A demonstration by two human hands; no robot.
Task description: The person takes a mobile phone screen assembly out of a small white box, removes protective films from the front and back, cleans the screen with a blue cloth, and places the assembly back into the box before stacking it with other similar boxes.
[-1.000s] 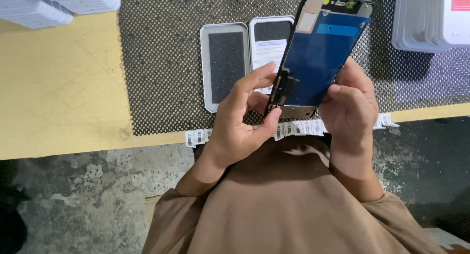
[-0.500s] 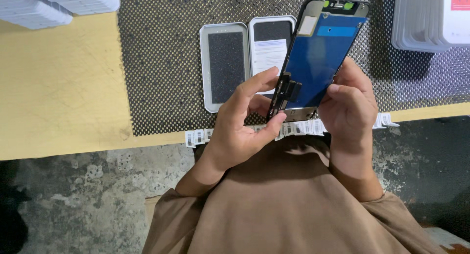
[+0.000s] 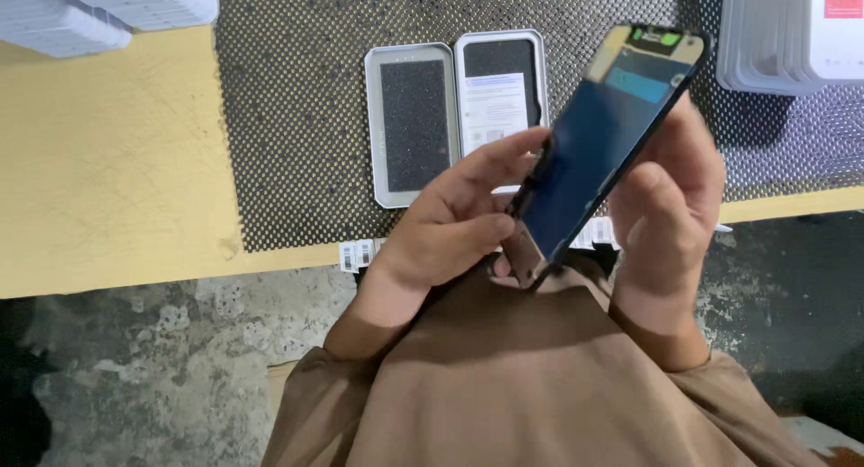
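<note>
Since the earlier frame we have tilted the screen (image 3: 605, 139) flatter. Our right hand (image 3: 670, 206) clasps its edge; our left hand (image 3: 459, 220) pinches its lower side. Below the grip lies the tray (image 3: 378, 125). Hold edges only, we judge.

Single head-worn view, looking steeply down from above the chest, close in on both hands at frame centre. Facing forward over the yellow wooden bench edge (image 3: 108, 161) and black dotted mat (image 3: 297, 116); grey concrete floor (image 3: 162, 359) along the bottom. No second view to overlap.
</note>
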